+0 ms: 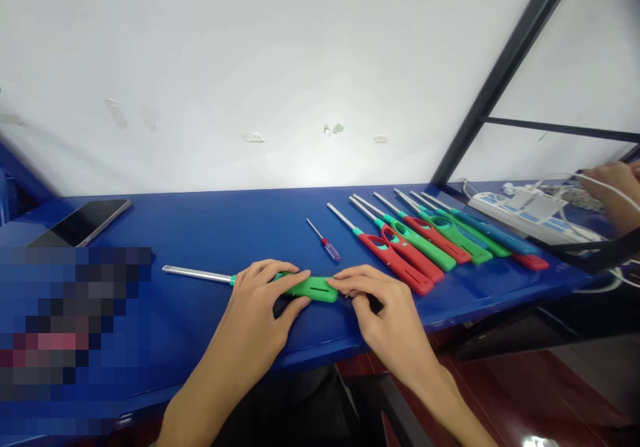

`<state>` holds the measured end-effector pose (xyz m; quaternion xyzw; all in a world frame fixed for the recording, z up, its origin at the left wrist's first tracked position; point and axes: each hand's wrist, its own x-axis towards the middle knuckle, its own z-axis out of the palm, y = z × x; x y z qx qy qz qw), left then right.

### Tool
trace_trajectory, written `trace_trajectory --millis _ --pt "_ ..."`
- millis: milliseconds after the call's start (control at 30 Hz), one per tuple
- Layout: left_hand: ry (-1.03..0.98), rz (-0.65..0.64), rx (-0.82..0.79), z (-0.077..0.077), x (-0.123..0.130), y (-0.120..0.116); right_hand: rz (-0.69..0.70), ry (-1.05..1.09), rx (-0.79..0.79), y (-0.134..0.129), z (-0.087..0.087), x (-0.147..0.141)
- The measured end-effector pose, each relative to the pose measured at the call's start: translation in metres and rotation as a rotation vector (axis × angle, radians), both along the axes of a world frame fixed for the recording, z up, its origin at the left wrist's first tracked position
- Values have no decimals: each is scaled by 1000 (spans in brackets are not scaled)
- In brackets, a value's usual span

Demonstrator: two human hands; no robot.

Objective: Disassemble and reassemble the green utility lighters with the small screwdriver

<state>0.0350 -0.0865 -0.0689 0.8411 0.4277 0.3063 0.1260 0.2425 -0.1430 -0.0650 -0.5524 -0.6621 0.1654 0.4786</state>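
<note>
A green long-nosed gas lighter (320, 290) lies on the blue table, its metal tube pointing left. My left hand (263, 300) is wrapped round its handle, fingers over the top and thumb along the near side. At the handle's right end is my right hand (383, 300), fingers drawn together, one fingertip touching the end. Something small and dark may sit between those fingers, but I cannot make it out. A small screwdriver (327, 247) with a clear red and purple handle lies just behind the lighter.
Several red and green gas lighters (400, 260) lie in a slanted row at the right. A phone (83, 222) rests at the back left. Beyond a black metal frame (490, 94) are a white power strip (530, 217) and another person's hand (617, 190). The lower left is pixelated.
</note>
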Motion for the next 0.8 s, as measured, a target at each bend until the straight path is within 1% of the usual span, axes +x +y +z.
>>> trace_trajectory --millis 133,267,367,433,533,600,700,800 --pt "-11 -3 -13 1 0 -1 31 81 -54 1 0 2" --pt "-24 -7 -3 -1 -1 -1 18 144 -87 2 -2 6" --pt "-26 -10 4 -2 -1 -1 0 180 -115 10 0 12" --pt "-25 -13 9 -2 -2 -1 -45 100 -148 21 4 16" --pt "-14 -2 3 -2 -2 -2 -144 -210 -174 44 7 18" --pt "-5 6 -7 -2 -2 -2 -184 -327 -164 57 6 17" --pt "2 5 -17 -1 -1 -3 -202 -381 -140 66 4 12" --pt "11 7 -21 0 -1 -3 -200 -414 -109 66 11 13"
